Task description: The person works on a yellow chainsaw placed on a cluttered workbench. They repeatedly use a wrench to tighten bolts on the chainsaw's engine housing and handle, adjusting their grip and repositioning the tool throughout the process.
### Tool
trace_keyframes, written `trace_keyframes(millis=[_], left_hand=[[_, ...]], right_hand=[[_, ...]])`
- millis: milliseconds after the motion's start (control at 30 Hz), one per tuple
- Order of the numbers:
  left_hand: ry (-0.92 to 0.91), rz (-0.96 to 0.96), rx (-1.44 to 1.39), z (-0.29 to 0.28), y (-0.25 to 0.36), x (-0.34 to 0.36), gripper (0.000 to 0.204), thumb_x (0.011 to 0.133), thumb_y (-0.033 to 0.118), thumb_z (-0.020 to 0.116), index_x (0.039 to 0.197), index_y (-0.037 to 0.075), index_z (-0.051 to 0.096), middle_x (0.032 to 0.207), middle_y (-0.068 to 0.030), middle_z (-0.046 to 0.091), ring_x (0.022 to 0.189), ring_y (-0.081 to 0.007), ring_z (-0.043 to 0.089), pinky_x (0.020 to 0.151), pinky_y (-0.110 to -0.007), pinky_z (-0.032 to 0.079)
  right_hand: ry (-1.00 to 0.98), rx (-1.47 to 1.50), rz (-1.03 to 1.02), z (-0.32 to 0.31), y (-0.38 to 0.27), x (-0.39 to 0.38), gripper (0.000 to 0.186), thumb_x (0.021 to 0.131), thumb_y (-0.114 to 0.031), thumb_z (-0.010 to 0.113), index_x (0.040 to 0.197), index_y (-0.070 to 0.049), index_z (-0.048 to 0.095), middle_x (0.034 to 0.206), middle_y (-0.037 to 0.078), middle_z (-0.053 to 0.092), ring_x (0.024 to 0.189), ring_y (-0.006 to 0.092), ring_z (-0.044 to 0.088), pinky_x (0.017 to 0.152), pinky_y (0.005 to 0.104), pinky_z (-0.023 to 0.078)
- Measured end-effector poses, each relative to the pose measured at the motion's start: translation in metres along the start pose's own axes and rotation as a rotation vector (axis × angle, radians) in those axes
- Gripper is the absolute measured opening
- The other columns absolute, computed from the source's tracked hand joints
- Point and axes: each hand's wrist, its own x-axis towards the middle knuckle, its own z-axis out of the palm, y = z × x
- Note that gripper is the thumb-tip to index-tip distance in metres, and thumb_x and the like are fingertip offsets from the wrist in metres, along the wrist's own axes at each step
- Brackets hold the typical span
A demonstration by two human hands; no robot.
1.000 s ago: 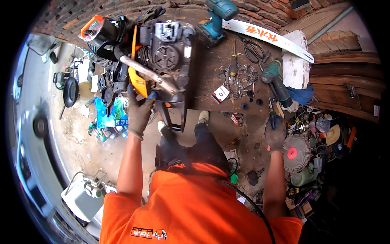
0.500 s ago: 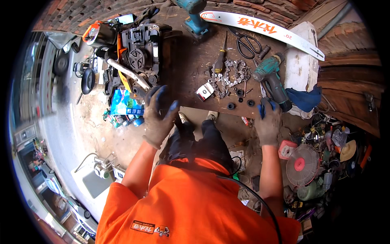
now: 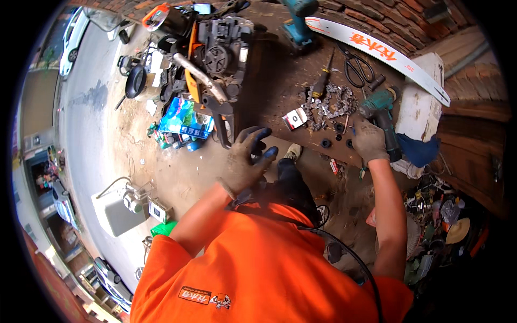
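Green drill [image 3: 378, 102] beside right hand [image 3: 370, 141], grip unclear; left hand [image 3: 245, 161] empty, half-spread.

I can't tell whether the right grip [image 3: 370, 141] holds anything, as its fingertips are too unclear. The left grip [image 3: 243, 160] hides part of the dark trousers [image 3: 293, 180] from me. The right forearm [image 3: 389, 215] covers much of the fan [image 3: 413, 237]. My upper edge crops the blue drill [image 3: 299, 35], my lower one the orange shirt [image 3: 280, 269]. Cars [image 3: 112, 280] blur beyond detail.
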Motion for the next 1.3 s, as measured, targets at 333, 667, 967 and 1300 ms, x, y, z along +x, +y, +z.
trace_keyframes(millis=[333, 667, 967, 1300], left_hand=[[-0.257, -0.055, -0.217, -0.018, 0.003, -0.001, 0.034, 0.091, 0.019, 0.072, 0.120, 0.002, 0.069, 0.105, -0.0158, 0.072, 0.090, -0.0242, 0.070, 0.083, -0.036, 0.054], [-0.114, -0.140, -0.405, -0.091, -0.069, -0.024, 0.024, 0.088, 0.018, 0.071, 0.109, 0.006, 0.072, 0.095, -0.0144, 0.074, 0.085, -0.0288, 0.072, 0.076, -0.039, 0.054], [0.141, -0.035, -0.330, -0.122, -0.127, -0.008, 0.027, 0.084, 0.020, 0.076, 0.107, 0.008, 0.073, 0.092, -0.0153, 0.073, 0.084, -0.0321, 0.071, 0.076, -0.040, 0.056], [0.365, 0.000, 0.064, -0.125, -0.122, 0.048, 0.024, 0.089, 0.030, 0.071, 0.093, 0.007, 0.070, 0.085, -0.0147, 0.071, 0.077, -0.0350, 0.070, 0.069, -0.045, 0.055]], right_hand=[[0.129, 0.393, -0.282, -0.109, -0.169, -0.018, 0.026, 0.088, -0.025, 0.069, 0.105, -0.006, 0.066, 0.091, 0.018, 0.070, 0.080, 0.0369, 0.069, 0.070, 0.0483, 0.055], [-0.065, 0.271, -0.314, -0.119, -0.298, 0.014, 0.029, 0.082, -0.020, 0.071, 0.106, -0.005, 0.069, 0.100, 0.019, 0.071, 0.087, 0.0381, 0.070, 0.079, 0.0473, 0.056], [0.044, 0.337, -0.226, -0.114, -0.355, 0.034, 0.032, 0.088, -0.015, 0.069, 0.119, -0.006, 0.068, 0.098, 0.016, 0.070, 0.082, 0.0336, 0.070, 0.073, 0.0443, 0.055], [0.034, 0.626, 0.130, -0.103, -0.327, -0.012, 0.029, 0.092, -0.013, 0.068, 0.120, -0.004, 0.070, 0.093, 0.013, 0.070, 0.077, 0.0219, 0.068, 0.068, 0.0346, 0.053]])
